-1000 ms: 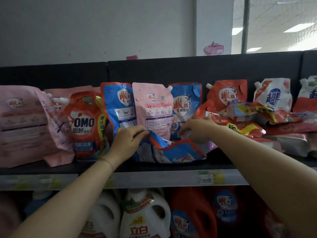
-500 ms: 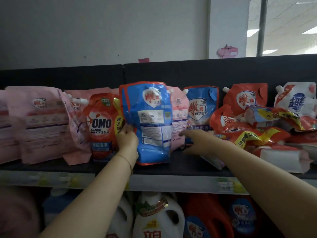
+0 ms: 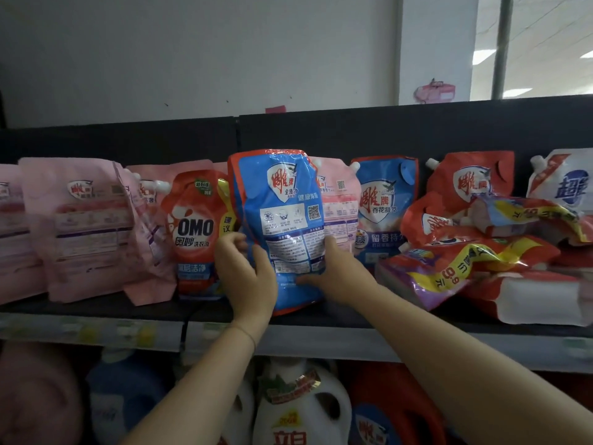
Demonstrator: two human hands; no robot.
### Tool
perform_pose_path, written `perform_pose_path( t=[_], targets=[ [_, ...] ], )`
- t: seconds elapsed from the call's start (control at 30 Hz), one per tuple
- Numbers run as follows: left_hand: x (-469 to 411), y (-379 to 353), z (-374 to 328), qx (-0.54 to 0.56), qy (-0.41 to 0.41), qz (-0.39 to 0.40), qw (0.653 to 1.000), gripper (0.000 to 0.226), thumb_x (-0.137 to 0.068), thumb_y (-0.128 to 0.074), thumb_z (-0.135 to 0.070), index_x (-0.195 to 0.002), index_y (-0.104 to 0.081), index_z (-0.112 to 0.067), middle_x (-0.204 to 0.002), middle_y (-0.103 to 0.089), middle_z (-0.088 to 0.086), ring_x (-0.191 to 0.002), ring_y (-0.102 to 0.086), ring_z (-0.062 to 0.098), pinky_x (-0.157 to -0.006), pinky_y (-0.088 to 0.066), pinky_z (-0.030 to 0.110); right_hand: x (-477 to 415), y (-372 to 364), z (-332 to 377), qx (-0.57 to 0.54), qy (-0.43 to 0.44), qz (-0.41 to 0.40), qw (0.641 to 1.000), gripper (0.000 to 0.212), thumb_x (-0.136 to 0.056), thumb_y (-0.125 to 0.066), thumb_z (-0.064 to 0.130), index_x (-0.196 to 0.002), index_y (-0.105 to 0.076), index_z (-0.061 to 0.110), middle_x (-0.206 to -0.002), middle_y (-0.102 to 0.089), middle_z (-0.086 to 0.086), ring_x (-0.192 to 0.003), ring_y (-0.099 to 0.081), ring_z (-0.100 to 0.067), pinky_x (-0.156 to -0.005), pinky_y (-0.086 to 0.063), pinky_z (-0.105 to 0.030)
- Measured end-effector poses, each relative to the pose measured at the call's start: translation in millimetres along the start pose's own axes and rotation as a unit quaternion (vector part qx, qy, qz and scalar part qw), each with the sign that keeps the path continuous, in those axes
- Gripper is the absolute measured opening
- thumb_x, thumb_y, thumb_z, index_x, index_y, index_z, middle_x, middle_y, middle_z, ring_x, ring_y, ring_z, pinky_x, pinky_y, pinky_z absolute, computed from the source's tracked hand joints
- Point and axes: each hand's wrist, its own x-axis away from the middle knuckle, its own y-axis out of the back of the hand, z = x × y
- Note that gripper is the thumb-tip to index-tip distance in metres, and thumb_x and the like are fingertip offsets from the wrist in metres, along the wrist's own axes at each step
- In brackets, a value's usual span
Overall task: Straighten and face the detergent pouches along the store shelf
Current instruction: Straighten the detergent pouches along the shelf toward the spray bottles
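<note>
A blue detergent pouch (image 3: 282,220) with a red edge stands upright at the middle of the dark shelf (image 3: 154,311), its printed back toward me. My left hand (image 3: 245,274) grips its lower left edge, thumb on the front. My right hand (image 3: 337,274) holds its lower right side, thumb across the front and fingers behind. A red OMO pouch (image 3: 195,232) stands just left of it. A pink pouch (image 3: 340,203) and a blue pouch (image 3: 383,210) stand behind to the right.
Several pink pouches (image 3: 80,226) stand along the left of the shelf. At the right, red, yellow and white pouches (image 3: 481,252) lie toppled in a heap, with a white pouch (image 3: 568,181) upright behind. Detergent bottles (image 3: 301,409) fill the shelf below.
The blue pouch, lying flat a second ago, now stands upright. My right hand has moved left from the shelf onto its lower right side, and the view has shifted closer.
</note>
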Motion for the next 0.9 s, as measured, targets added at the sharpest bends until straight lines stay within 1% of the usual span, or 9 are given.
perform_pose_path(
  t=[0.17,0.27,0.33,0.43,0.5,0.63,0.73,0.8,0.9],
  targets=[
    [14.1,-10.7,-9.3,-0.083,-0.193,0.094,0.973,0.008,-0.089,-0.046,-0.018,-0.095,-0.048,-0.012,-0.088,-0.052,0.003,-0.081,-0.051,0.017,-0.070,-0.045,0.029,6.6,44.6,-4.0,0.020,0.038,0.055,0.998,0.073,-0.078,-0.077,0.040,-0.137,-0.041,0.017,-0.134,-0.052,-0.004,-0.118,-0.052,-0.023,-0.092,-0.045,-0.032],
    [27.4,-30.1,-20.1,-0.129,-0.283,0.173,0.935,0.007,-0.088,-0.046,-0.019,-0.092,-0.049,-0.014,-0.086,-0.054,0.004,-0.081,-0.048,0.015,-0.070,-0.038,0.021,11.2,72.1,-13.3,0.105,0.051,-0.003,0.993,0.054,-0.087,-0.066,0.037,-0.134,-0.047,0.017,-0.128,-0.055,-0.007,-0.109,-0.055,-0.021,-0.089,-0.048,-0.034],
    [35.8,-46.8,-30.1,-0.127,-0.297,0.224,0.919,0.011,-0.086,-0.045,-0.021,-0.090,-0.052,-0.013,-0.086,-0.054,0.004,-0.080,-0.049,0.017,-0.069,-0.040,0.024,15.7,90.3,-22.1,0.142,0.071,-0.050,0.986,0.036,-0.091,-0.061,0.033,-0.123,-0.055,0.017,-0.121,-0.057,-0.004,-0.103,-0.056,-0.020,-0.087,-0.050,-0.035],
    [46.7,-74.8,-45.3,-0.139,-0.267,0.295,0.907,0.020,-0.084,-0.045,-0.030,-0.094,-0.053,-0.014,-0.090,-0.055,0.002,-0.083,-0.050,0.019,-0.069,-0.046,0.032,21.1,114.6,-43.0,0.205,0.082,-0.111,0.969,0.018,-0.093,-0.053,0.027,-0.106,-0.062,0.018,-0.109,-0.059,0.000,-0.096,-0.056,-0.021,-0.081,-0.050,-0.038],
    [53.4,-93.7,-58.1,-0.163,-0.237,0.355,0.889,0.033,-0.084,-0.048,-0.042,-0.102,-0.053,-0.015,-0.100,-0.055,0.001,-0.093,-0.050,0.021,-0.076,-0.044,0.037,21.5,128.0,-60.9,0.243,0.064,-0.140,0.958,0.017,-0.093,-0.048,0.025,-0.097,-0.061,0.017,-0.103,-0.059,0.000,-0.092,-0.055,-0.022,-0.078,-0.047,-0.038],
    [71.0,-127.6,-93.9,-0.243,-0.173,0.499,0.814,0.076,-0.075,-0.048,-0.072,-0.130,-0.038,-0.020,-0.132,-0.045,0.002,-0.123,-0.040,0.024,-0.103,-0.033,0.045,20.8,150.5,-92.6,0.231,-0.013,-0.117,0.966,0.026,-0.091,-0.048,0.024,-0.109,-0.064,0.014,-0.109,-0.062,-0.005,-0.097,-0.058,-0.027,-0.081,-0.049,-0.039],
    [76.5,-151.7,-117.0,-0.319,-0.125,0.562,0.753,0.092,-0.070,-0.069,-0.060,-0.141,-0.026,-0.019,-0.140,-0.036,0.007,-0.132,-0.032,0.031,-0.107,-0.028,0.054,16.2,159.9,-110.0,0.217,-0.075,-0.040,0.973,0.034,-0.094,-0.045,0.030,-0.122,-0.059,0.018,-0.125,-0.060,-0.007,-0.108,-0.057,-0.029,-0.092,-0.048,-0.043],
    [77.7,-166.5,-124.1,-0.363,-0.089,0.586,0.719,0.103,-0.066,-0.077,-0.055,-0.143,-0.021,-0.016,-0.142,-0.033,0.010,-0.132,-0.032,0.036,-0.103,-0.031,0.059,13.3,161.6,-116.9,0.245,-0.104,0.010,0.964,0.038,-0.097,-0.039,0.039,-0.125,-0.056,0.021,-0.135,-0.052,-0.009,-0.119,-0.050,-0.031,-0.102,-0.040,-0.045],
    [84.0,-178.0,-119.9,-0.382,-0.044,0.600,0.701,0.109,-0.064,-0.082,-0.048,-0.144,-0.015,-0.016,-0.144,-0.029,0.013,-0.131,-0.030,0.043,-0.100,-0.033,0.064,12.8,155.3,-123.3,0.295,-0.096,0.042,0.950,0.040,-0.100,-0.029,0.040,-0.128,-0.050,0.020,-0.143,-0.042,-0.007,-0.134,-0.033,-0.030,-0.106,-0.025,-0.050]
  ],
)
